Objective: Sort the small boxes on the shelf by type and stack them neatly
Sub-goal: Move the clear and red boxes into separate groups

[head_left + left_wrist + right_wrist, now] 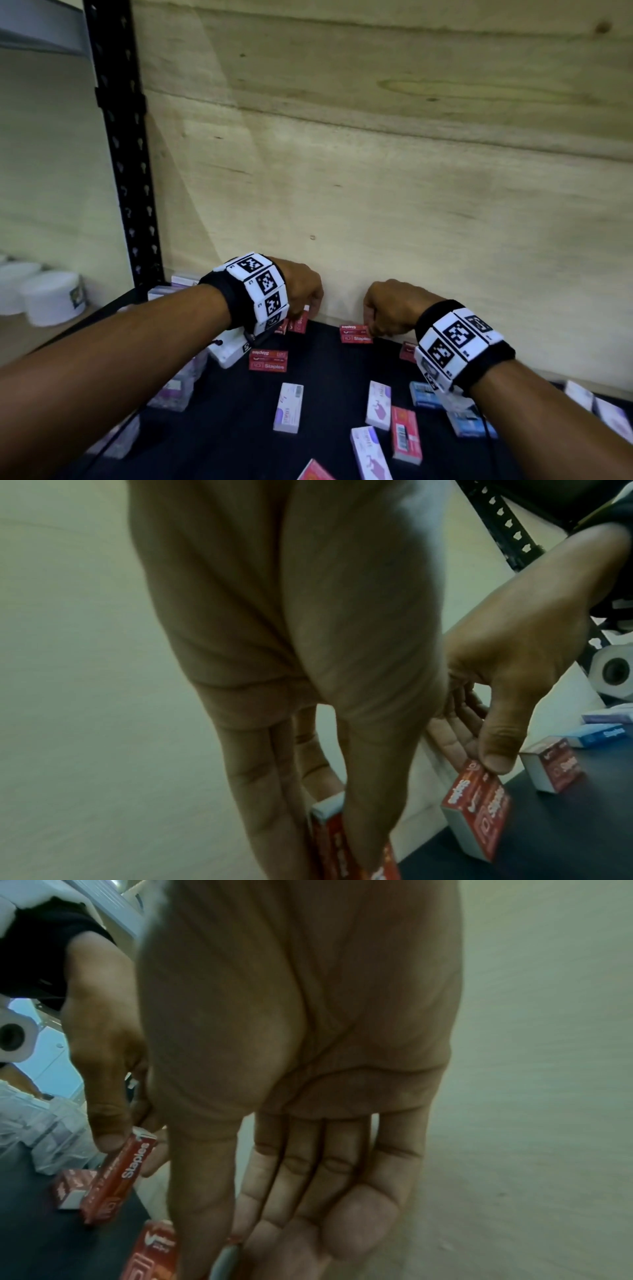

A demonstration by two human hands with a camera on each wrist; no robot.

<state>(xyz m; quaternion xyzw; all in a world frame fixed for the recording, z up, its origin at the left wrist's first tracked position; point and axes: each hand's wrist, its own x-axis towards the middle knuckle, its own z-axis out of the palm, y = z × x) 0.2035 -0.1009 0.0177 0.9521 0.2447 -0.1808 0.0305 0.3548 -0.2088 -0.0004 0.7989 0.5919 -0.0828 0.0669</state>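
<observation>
Head view: my left hand (301,287) pinches a red staples box (297,323) at the back of the dark shelf (325,383), against the plywood wall (376,171). My right hand (390,308) pinches a second red staples box (354,334) near the same back edge; the two boxes are apart. From this view the fingertips of both hands are hidden behind the knuckles.

Left wrist view: thumb and fingers close on the box ends, though the box under my left hand is cut off at the frame edge.

A third red box (268,359) lies in front of my left hand. White and purple boxes (288,407), a blue box (424,394) and another red box (406,435) lie scattered nearer me. My right wristband (459,346) partly covers one red box by the wall. The stacked boxes at the left are blurred and half hidden by my forearm.
</observation>
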